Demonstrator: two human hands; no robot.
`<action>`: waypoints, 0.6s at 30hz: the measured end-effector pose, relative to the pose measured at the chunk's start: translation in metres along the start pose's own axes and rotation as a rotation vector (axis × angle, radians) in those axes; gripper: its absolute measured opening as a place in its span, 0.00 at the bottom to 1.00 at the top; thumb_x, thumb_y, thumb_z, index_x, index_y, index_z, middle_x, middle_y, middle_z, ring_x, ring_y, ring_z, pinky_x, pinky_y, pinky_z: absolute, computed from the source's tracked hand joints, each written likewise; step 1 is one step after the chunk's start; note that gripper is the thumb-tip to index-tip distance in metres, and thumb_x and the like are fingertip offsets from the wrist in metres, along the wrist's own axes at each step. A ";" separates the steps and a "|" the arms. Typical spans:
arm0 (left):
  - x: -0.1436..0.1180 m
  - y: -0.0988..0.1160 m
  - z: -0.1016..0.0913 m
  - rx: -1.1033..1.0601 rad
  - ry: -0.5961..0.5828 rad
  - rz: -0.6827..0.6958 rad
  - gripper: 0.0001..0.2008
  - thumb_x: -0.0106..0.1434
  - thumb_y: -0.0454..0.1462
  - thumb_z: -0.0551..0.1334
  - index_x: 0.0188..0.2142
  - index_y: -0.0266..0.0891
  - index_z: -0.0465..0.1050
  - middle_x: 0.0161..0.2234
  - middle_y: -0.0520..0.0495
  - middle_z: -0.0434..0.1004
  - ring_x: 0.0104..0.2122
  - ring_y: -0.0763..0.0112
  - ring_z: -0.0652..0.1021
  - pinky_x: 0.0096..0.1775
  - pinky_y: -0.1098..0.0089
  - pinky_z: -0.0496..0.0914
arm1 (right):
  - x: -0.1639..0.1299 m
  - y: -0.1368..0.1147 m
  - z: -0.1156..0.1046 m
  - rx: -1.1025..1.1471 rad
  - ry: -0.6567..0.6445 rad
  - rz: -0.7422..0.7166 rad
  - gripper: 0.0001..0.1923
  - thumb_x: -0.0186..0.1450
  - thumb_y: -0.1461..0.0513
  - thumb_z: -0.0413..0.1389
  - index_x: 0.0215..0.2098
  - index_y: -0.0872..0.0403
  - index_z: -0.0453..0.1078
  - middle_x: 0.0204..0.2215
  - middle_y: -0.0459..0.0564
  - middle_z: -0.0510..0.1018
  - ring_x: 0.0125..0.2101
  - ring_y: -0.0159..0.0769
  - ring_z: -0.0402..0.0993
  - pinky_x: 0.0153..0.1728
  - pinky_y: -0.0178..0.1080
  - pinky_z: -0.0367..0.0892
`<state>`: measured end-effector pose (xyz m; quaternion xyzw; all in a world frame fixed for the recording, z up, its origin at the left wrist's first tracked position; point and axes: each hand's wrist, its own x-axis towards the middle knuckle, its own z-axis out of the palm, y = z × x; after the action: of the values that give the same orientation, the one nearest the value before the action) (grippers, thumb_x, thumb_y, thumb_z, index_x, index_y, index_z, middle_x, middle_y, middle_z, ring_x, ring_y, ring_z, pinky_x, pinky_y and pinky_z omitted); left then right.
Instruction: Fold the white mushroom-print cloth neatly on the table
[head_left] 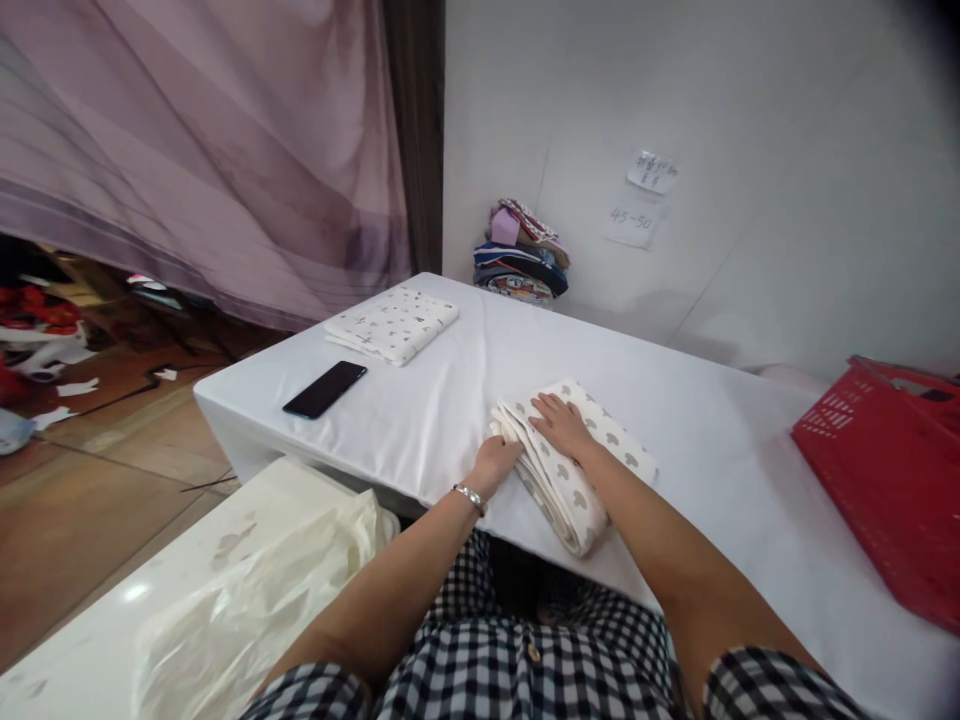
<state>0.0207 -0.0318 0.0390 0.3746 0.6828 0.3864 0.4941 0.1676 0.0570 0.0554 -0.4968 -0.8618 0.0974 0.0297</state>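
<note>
A folded cream cloth (571, 500) with a grey heart-like print lies on the white-covered table (420, 430) before me, its layers showing along the near left side. My left hand (497, 460), a silver bracelet at its wrist, is closed on the cloth's left edge. Flat on top of the same cloth rests my right hand (561, 425), fingers stretched out. Farther back on the left is another folded white cloth (397, 322) with a small dark print. Between that cloth and the table's left edge lies a black phone (325, 389).
At the right stands a red plastic basket (892, 480). A stack of folded fabrics (521, 255) sits beyond the table's far edge, against the wall. Lower left, a crumpled plastic bag (262, 600) covers part of a white surface (97, 630). A pinkish curtain (247, 150) hangs behind.
</note>
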 end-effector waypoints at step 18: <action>0.012 0.004 -0.007 0.141 0.068 0.033 0.09 0.53 0.40 0.61 0.22 0.39 0.66 0.23 0.47 0.71 0.27 0.68 0.71 0.26 0.73 0.58 | 0.007 -0.024 0.011 0.049 0.023 -0.049 0.26 0.70 0.50 0.36 0.63 0.45 0.52 0.65 0.44 0.49 0.64 0.36 0.39 0.61 0.50 0.36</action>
<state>0.0119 -0.0205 0.0400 0.4064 0.7183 0.3579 0.4368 0.1419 0.0497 0.0491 -0.4758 -0.8707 0.1119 0.0542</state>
